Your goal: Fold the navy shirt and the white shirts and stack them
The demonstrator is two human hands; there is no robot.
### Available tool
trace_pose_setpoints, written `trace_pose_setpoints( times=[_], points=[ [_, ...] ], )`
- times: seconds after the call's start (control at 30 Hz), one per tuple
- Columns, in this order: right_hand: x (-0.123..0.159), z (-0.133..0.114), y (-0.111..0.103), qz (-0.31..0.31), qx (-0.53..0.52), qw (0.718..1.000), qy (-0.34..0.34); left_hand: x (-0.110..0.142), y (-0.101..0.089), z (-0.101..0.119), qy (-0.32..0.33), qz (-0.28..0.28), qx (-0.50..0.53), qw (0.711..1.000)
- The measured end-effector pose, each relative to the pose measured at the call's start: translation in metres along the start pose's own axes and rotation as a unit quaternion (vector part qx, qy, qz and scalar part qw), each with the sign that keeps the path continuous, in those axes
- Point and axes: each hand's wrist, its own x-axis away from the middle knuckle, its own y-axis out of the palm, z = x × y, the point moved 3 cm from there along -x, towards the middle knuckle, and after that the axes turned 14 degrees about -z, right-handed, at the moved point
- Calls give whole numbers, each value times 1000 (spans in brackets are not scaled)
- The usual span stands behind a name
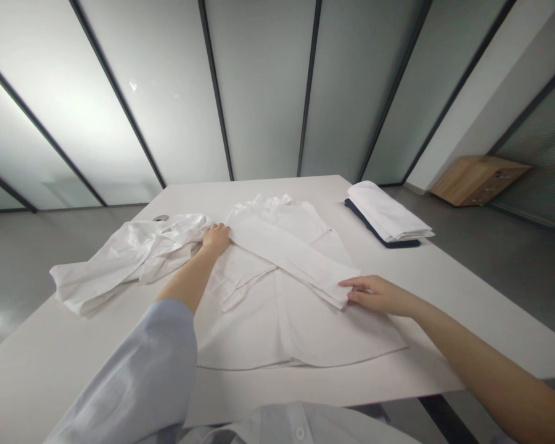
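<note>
on table (50, 345), spread shirt (289, 302), collar (276, 202) pointing away

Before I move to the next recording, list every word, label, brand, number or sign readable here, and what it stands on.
None: no readable text on the shirt, the rumpled white cloth, the folded pile, the table or the glass wall.
Too small to make out: the dark marks on the wooden cabinet's front.

Office; frosted-glass wall (263, 86); wooden cabinet (478, 179)
</note>
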Motion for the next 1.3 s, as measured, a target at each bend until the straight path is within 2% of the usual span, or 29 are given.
trace_pose_setpoints(
  times=[0.07, 0.1, 0.13, 0.2, 0.27, 0.33, 0.5, 0.63, 0.8, 0.9, 1.0, 1.13, 1.3],
  points=[
    [-2, -1, -13, -59, 6, 998, 13, 0, 2, -2, 2, 0, 13, 1000],
    [-5, 0, -21, -65, 3, 998, 13, -1, 3, -3, -4, 0, 22, 1000],
    [-10, 0, -32, -51, 0, 999, 6, -2, 3, -5, -11, -1, 31, 999],
    [-28, 1, -53, 19, 0, 1000, -22, -3, 4, -7, -25, -8, 42, 999],
    [-54, 1, -69, 83, 10, 995, -48, -4, 5, -9, -37, -8, 47, 998],
    [-84, -2, -78, 118, 37, 991, -58, -4, 6, -11, -45, 3, 55, 997],
    [-152, -16, -81, 127, 148, 981, -15, -11, 7, -17, -46, 0, 89, 995],
    [-183, -27, -74, 131, 230, 964, -3, -23, -2, -19, -55, -7, 116, 992],
    [-191, -35, -61, 183, 290, 937, 68, -20, -6, -1, -86, 47, 149, 984],
    [-188, -43, -54, 200, 297, 931, 77, -14, 4, 13, -75, -4, 120, 990],
    [-186, -50, -50, 156, 285, 943, 74, -12, 11, 19, -66, -52, 78, 993],
    [-182, -50, -49, 129, 294, 943, 86, -13, 12, 18, -74, -76, 64, 992],
    [-175, -29, -52, 184, 330, 925, 43, -9, 16, 17, -73, -60, 60, 994]
  ],
)
